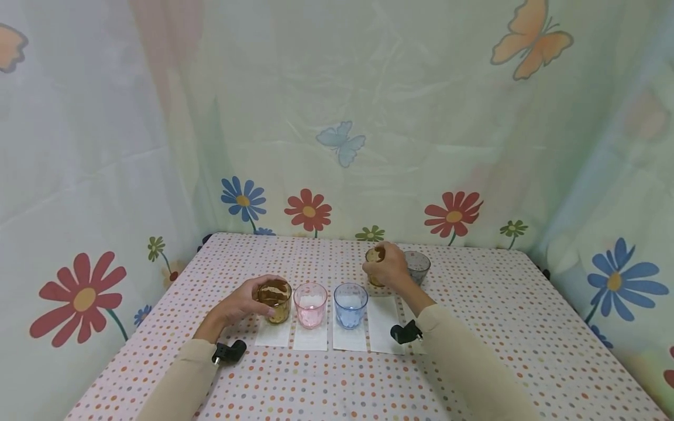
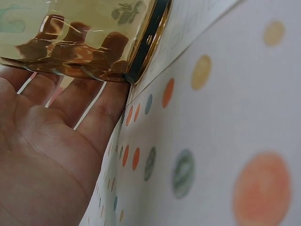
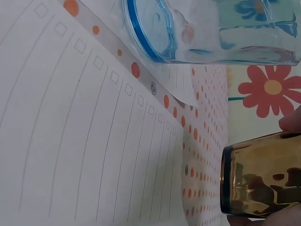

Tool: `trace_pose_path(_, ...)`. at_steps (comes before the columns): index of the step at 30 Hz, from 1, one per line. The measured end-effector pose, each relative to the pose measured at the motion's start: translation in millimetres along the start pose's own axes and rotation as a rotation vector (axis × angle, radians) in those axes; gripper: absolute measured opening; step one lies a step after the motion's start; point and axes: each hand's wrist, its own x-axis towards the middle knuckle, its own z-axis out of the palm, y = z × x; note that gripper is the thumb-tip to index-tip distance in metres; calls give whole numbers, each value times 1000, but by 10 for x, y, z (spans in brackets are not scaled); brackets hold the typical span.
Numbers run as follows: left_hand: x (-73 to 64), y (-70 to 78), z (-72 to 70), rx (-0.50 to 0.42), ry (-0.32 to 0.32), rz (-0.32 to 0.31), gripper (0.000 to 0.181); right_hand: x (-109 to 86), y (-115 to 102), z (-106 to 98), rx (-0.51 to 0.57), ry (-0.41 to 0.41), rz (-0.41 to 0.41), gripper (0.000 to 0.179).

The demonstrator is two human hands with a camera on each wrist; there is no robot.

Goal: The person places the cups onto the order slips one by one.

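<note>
My left hand (image 1: pixel 239 302) grips an amber glass (image 1: pixel 279 314) that stands upright on the leftmost paper sheet (image 1: pixel 271 337). In the left wrist view its fingers (image 2: pixel 101 106) lie along the side of the glass, near its base. Farther back, right of the middle, my right hand (image 1: pixel 394 269) holds a second amber glass (image 3: pixel 256 174), its fingers around the side. A pink glass (image 1: pixel 310 316) and a blue glass (image 1: pixel 350 307) stand side by side on sheets between the hands. Just beyond the right hand is a grey glass (image 1: pixel 419 264), partly hidden by it.
A sheet ruled with lines and small boxes (image 3: pixel 94 141) lies right of the blue glass, in front of the right hand. The dotted tablecloth (image 1: pixel 295 386) covers the table. Printed curtains (image 1: pixel 263 117) hang close behind it and at both sides.
</note>
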Motion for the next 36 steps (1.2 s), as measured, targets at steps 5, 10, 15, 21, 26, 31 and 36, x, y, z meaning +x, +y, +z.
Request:
trace_pose_path(5, 3, 19, 11, 6, 6, -8, 76, -52, -6, -56, 21, -10, -37, 60)
trace_pose_path(10, 12, 38, 10, 7, 2, 7, 75, -96, -68, -120, 47, 1, -59, 56)
trace_pose_path(15, 20, 39, 7, 6, -4, 13, 74, -171, -96, -158, 67, -2, -84, 53)
trace_pose_path(21, 15, 15, 0, 9, -6, 12, 75, -296, -105, -174, 99, -11, -112, 52)
trace_pose_path(26, 3, 28, 6, 9, 1, 10, 76, -376, -122, -186, 120, -12, -133, 54)
trace_pose_path(31, 6, 26, 7, 2, -1, 10, 76, -433, -108, -215, 117, -14, -160, 53)
trace_pose_path(36, 11, 4, -1, -28, -9, 4, 76, -475, -46, -224, 116, -29, -161, 52)
